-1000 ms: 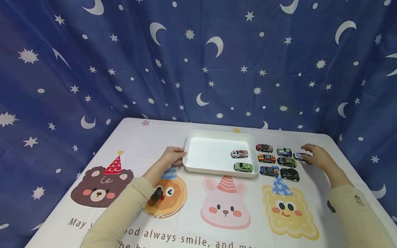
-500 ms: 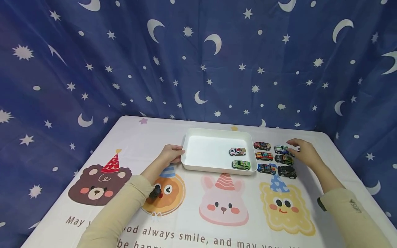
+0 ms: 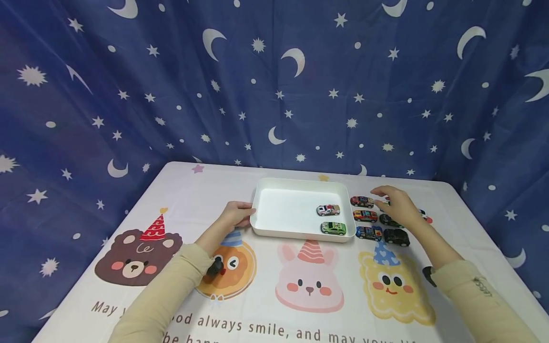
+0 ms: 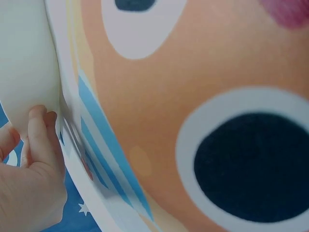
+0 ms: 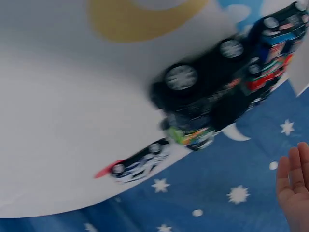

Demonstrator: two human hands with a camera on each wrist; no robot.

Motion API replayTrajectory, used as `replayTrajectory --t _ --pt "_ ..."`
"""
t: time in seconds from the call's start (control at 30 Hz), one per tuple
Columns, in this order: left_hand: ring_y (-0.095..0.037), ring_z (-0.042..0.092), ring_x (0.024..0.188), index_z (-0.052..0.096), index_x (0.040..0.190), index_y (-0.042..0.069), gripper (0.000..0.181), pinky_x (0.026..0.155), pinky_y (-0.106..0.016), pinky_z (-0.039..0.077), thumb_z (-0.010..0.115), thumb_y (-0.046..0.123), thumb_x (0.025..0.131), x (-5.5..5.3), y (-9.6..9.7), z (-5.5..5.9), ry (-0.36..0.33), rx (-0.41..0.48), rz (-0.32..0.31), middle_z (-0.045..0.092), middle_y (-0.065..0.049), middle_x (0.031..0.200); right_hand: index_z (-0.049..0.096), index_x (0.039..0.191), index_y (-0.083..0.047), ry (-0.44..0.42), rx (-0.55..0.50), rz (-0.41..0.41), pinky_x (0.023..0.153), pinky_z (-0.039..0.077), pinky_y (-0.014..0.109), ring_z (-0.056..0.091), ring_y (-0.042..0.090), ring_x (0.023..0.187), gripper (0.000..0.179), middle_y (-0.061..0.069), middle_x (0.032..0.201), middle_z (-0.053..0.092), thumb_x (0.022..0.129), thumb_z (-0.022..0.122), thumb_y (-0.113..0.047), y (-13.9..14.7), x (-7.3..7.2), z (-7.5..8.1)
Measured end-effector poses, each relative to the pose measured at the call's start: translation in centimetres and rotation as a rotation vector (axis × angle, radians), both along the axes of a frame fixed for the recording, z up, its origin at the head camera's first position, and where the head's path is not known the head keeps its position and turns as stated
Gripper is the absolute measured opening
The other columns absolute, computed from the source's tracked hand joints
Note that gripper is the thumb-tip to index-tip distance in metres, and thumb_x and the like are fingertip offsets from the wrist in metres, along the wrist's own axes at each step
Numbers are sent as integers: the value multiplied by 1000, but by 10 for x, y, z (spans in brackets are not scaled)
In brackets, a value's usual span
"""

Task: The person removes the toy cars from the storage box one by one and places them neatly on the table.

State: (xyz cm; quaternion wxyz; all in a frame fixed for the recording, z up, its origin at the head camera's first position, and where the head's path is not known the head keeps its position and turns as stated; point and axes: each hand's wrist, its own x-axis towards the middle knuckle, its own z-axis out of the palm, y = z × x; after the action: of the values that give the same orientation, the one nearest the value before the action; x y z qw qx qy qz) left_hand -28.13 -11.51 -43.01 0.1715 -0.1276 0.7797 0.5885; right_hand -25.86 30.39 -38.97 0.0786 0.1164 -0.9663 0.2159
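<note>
My left hand (image 3: 233,215) grips the left end of a white tray (image 3: 296,235), thumb at the rim; the left wrist view shows its fingers (image 4: 41,130) against the tray's outside. Inside the tray, at its right end, are a white-and-red toy car (image 3: 328,210) and a green toy car (image 3: 333,228). My right hand (image 3: 396,207) is above the toy cars to the right of the tray, with thumb and fingers apart and nothing between them. Its fingertips are nearest the dark red toy car (image 3: 362,202). The hand partly hides a white-and-green toy car behind it.
An orange-red car (image 3: 365,216), a blue car (image 3: 369,233), a black car (image 3: 396,237) and a dark green car (image 3: 388,220) stand close to the tray's right side. Farther right is a white-and-blue car (image 3: 423,215). A starry blue curtain (image 3: 274,95) hangs behind the table.
My right hand has moved left from the white-and-blue car, across the group, to near the dark red car. The left hand keeps its grip on the tray.
</note>
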Motion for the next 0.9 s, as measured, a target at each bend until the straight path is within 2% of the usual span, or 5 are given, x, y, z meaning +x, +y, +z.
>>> replayTrajectory --t 0.2,0.43,0.7,0.9 --pt "-3 59 62 56 127 -1 39 55 -13 52 62 13 91 -1 0 1 -2 -3 10 63 -20 119 58 119 7 2 -28 84 93 48 56 54 42 109 30 27 119 58 90 59 -3 -17 -4 1" --pt "-3 60 65 56 126 -1 38 58 -15 54 62 14 91 -2 0 -4 2 -9 4 65 -18 116 59 117 7 -7 -41 160 87 52 52 57 40 104 30 26 118 59 88 62 -1 -31 -10 -3" --pt "-3 59 62 56 126 -1 38 54 -13 51 61 13 91 -2 2 -3 1 -10 6 65 -18 114 60 117 5 -88 18 250 86 52 50 58 38 102 33 24 117 61 85 67 -3 -49 -20 -6" --pt "-3 58 60 56 127 -1 38 54 -13 50 61 14 92 -1 1 0 -3 -8 8 65 -18 115 60 118 3 -139 44 265 89 51 49 57 37 107 36 21 117 62 85 68 -7 -61 -26 -5"
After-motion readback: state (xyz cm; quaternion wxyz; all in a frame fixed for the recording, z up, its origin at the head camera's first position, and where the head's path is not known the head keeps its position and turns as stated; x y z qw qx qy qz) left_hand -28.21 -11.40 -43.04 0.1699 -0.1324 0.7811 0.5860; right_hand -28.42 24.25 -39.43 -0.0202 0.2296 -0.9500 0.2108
